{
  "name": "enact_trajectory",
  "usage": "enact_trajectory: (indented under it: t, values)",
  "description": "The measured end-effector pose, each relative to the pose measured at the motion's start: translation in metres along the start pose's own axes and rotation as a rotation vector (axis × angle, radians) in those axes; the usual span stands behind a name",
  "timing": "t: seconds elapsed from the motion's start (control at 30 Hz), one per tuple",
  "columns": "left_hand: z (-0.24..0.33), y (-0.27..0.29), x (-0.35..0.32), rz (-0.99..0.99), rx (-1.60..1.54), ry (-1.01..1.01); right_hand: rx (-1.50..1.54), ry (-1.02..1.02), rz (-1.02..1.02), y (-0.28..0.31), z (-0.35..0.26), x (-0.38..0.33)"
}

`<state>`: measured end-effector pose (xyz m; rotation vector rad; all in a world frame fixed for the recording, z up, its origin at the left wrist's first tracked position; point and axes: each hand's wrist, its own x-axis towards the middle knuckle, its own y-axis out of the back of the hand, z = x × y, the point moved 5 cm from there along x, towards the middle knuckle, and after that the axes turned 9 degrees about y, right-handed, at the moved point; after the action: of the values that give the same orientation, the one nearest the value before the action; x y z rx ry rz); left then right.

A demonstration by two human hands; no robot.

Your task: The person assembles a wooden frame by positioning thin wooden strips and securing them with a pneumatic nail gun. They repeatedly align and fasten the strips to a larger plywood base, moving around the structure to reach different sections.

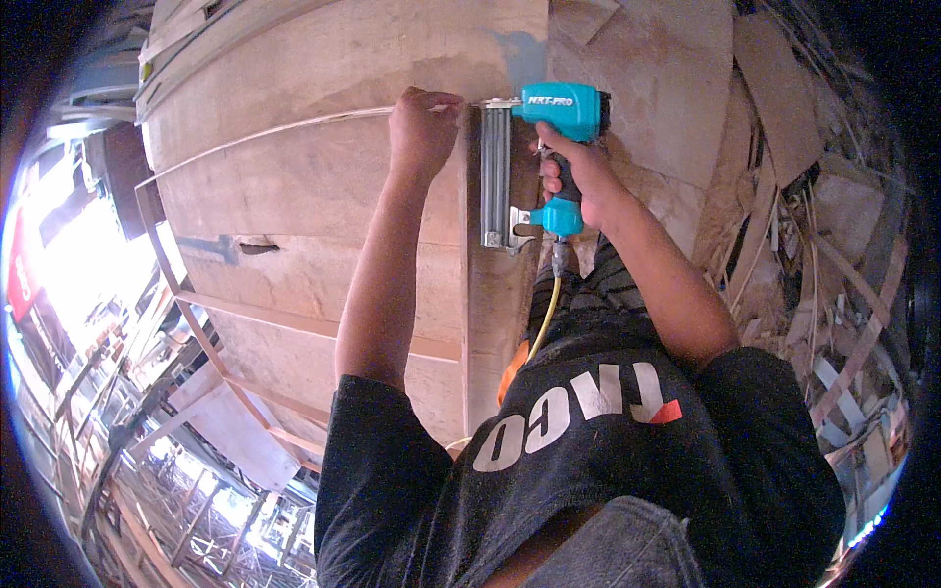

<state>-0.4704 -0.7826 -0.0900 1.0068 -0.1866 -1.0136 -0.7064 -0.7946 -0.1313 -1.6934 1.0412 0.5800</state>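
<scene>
My right hand is wrapped round the grip of a teal pneumatic nail gun, and its grey magazine points toward me. The gun's nose lies at the right edge of a large plywood panel. Close to that nose, my left hand is closed with its fingertips pinched at the right end of a thin wooden strip. The strip runs leftward across the panel. From the gun's base, a yellow air hose drops toward my body.
Wooden frame pieces cross the panel's near left part. Thin strips lie stacked at the far left. Scrap boards and loose offcuts litter the floor on the right. More timber lies at lower left.
</scene>
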Motion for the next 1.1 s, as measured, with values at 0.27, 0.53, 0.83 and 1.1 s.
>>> enact_trajectory:
  t: [0.27,0.53,0.83,1.1]
  values:
    - [0.022,0.035,-0.015,0.058,0.488,-0.137,0.042,0.009,-0.014,0.007,0.003,0.005]
    - [-0.002,-0.009,0.024,-0.250,0.390,-0.500,-0.021,0.045,0.021,-0.003,-0.007,-0.006]
    - [0.006,-0.011,0.023,-0.221,0.351,-0.572,0.036,0.005,-0.009,0.000,-0.005,-0.004]
    - [0.001,-0.016,0.021,-0.131,0.384,-0.642,0.043,0.011,-0.009,-0.004,-0.005,-0.005]
